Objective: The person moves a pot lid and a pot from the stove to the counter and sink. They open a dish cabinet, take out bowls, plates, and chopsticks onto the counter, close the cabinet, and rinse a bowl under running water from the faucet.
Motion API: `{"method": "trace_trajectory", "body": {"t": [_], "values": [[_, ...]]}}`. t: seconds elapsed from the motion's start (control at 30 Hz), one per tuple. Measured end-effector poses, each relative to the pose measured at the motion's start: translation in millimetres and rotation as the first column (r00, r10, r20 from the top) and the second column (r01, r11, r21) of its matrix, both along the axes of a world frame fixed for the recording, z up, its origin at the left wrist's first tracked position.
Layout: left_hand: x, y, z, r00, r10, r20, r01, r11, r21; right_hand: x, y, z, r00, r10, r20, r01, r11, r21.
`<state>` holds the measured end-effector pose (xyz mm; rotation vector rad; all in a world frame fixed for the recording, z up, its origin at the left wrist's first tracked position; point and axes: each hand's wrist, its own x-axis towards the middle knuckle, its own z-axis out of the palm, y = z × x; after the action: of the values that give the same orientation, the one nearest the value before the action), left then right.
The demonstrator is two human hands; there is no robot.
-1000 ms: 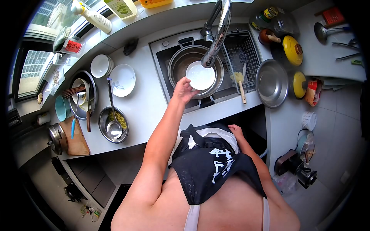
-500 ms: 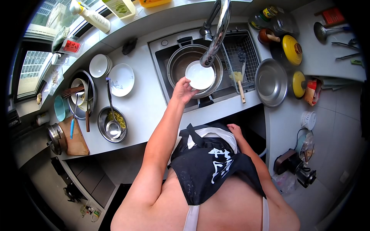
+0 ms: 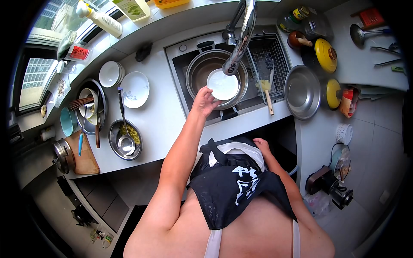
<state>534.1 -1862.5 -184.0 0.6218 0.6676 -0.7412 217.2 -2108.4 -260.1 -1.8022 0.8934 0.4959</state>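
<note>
My left hand (image 3: 205,102) grips the near-left rim of a small white bowl (image 3: 223,84), thumb at its edge. The bowl sits below the spout of the chrome faucet (image 3: 241,45), over a large two-handled steel pot (image 3: 192,86) in the sink (image 3: 177,71). I cannot make out any running water. My right hand (image 3: 262,146) hangs low beside the dark apron (image 3: 241,180), fingers loosely extended with nothing visible in them. A wooden-handled brush (image 3: 268,101) leans at the wire rack (image 3: 279,60) in the right side of the sink.
On the left counter stand stacked white bowls (image 3: 109,74), a white plate (image 3: 135,89), a steel bowl with a ladle (image 3: 126,145), a basin of dishes (image 3: 102,103) and a cutting board (image 3: 86,159). A steel basin (image 3: 302,92) and yellow-lidded pots (image 3: 325,56) stand right.
</note>
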Motion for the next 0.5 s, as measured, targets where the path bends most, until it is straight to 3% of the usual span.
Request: {"method": "trace_trajectory", "body": {"t": [0.23, 0.33, 0.4, 0.43, 0.5], "values": [[-1, 1, 7, 1.0, 0.011, -0.014, -0.011, 1.0, 0.022, 1, -1, 0, 0.999, 0.038, -0.01, -0.038, 0.999, -0.002], [-1, -3, 11, 0.997, -0.014, 0.076, 0.01, 0.998, 0.055, 0, -2, -1, 0.999, 0.025, -0.022, -0.025, 1.0, -0.006], [-1, -9, 13, 0.977, -0.084, 0.195, 0.013, 0.941, 0.338, 0, -1, 2, 1.0, 0.031, -0.001, -0.031, 0.999, -0.014], [-1, -11, 7, 0.977, -0.085, 0.194, 0.015, 0.941, 0.338, 0, 0, 4, 1.0, 0.029, -0.003, -0.029, 0.999, -0.014], [1, -16, -1, 0.907, -0.28, 0.314, -0.022, 0.714, 0.7, 2, 1, 8, 0.999, 0.023, -0.026, -0.024, 0.999, -0.021]]}}
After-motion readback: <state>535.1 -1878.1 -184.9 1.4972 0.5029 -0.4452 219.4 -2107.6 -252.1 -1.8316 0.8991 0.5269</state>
